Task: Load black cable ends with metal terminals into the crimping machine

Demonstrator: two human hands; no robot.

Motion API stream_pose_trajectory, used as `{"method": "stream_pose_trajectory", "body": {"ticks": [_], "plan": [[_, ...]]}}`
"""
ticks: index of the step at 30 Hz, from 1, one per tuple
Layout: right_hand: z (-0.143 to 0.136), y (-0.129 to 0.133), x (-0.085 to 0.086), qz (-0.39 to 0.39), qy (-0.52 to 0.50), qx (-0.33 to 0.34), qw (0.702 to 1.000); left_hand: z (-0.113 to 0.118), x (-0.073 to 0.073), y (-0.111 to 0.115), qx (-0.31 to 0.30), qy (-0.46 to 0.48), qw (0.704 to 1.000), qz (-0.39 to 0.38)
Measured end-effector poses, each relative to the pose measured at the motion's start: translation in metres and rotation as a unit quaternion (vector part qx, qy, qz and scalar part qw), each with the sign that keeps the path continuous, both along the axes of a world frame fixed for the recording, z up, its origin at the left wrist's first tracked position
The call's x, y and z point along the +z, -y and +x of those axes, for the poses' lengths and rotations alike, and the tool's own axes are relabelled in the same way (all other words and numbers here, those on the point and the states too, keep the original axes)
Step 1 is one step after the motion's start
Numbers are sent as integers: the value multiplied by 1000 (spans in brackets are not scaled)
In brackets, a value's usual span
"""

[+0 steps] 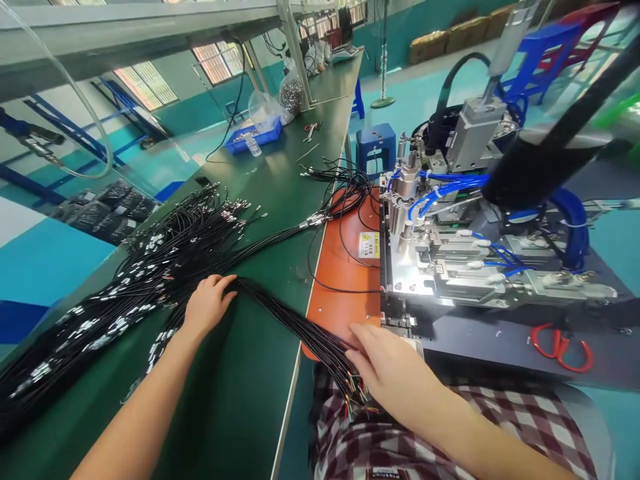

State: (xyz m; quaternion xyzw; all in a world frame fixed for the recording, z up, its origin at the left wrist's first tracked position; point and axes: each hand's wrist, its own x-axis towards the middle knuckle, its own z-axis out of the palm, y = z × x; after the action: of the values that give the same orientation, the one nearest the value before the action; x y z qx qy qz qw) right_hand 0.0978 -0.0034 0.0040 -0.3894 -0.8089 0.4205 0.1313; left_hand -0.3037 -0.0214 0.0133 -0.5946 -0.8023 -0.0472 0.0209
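Note:
A bundle of black cables point(285, 313) stretches between my two hands, from the green bench over the orange plate's near corner. My left hand point(207, 303) is closed around its far end, beside the big pile of cables. My right hand point(387, 363) is closed on the near end, just above the stripped, coloured wire tips that hang over my checked clothing. To the left lies the large pile of black cables point(195, 227) with metal connector ends. Another strand of cables point(275, 237) runs from the pile toward the orange plate point(333, 293).
On my right stands a machine point(430, 247) with metal cylinders and blue air tubes. Red-handled scissors point(561, 347) lie on its dark base. Farther along the green bench point(240, 400) are a blue tray point(255, 135), a bag of small parts point(291, 93) and tools. A blue stool point(376, 147) stands beyond.

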Motion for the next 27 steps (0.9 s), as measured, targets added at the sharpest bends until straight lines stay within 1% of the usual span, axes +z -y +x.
{"method": "stream_pose_trajectory", "body": {"ticks": [2, 5, 7, 9, 11, 13, 15, 17, 19, 21, 23, 25, 27], "plan": [[-11, 8, -1, -12, 24, 34, 999, 3, -3, -10, -4, 12, 1000, 10], [-18, 26, -4, -45, -6, 90, 995, 20, -4, -37, -17, 54, 998, 33], [-21, 38, -5, -78, -34, 117, 990, 34, -2, -59, -31, 102, 993, 45], [-22, 43, -3, -109, -50, 142, 983, 49, 1, -76, -43, 166, 984, 43], [-20, 43, 0, -118, -51, 148, 981, 65, 3, -84, -27, 233, 971, 47], [-16, 38, 4, -107, -40, 114, 987, 84, 5, -77, 18, 303, 951, 51], [-13, 34, 5, -96, -28, 68, 993, 104, 5, -56, 73, 385, 920, 36], [-16, 31, 3, -91, -28, 42, 995, 125, 5, -31, 114, 475, 872, 11], [-27, 30, -2, -110, -45, 32, 992, 142, 5, -10, 147, 551, 822, 3], [-42, 30, -5, -173, -78, 24, 982, 152, 7, -1, 182, 603, 776, -10], [-57, 29, -6, -268, -119, 24, 956, 153, 9, -1, 213, 639, 739, -32], [-68, 28, -5, -344, -152, 30, 926, 150, 11, -5, 231, 664, 710, -55], [-72, 26, -2, -371, -174, 26, 912, 147, 15, -9, 233, 684, 688, -69]]}}
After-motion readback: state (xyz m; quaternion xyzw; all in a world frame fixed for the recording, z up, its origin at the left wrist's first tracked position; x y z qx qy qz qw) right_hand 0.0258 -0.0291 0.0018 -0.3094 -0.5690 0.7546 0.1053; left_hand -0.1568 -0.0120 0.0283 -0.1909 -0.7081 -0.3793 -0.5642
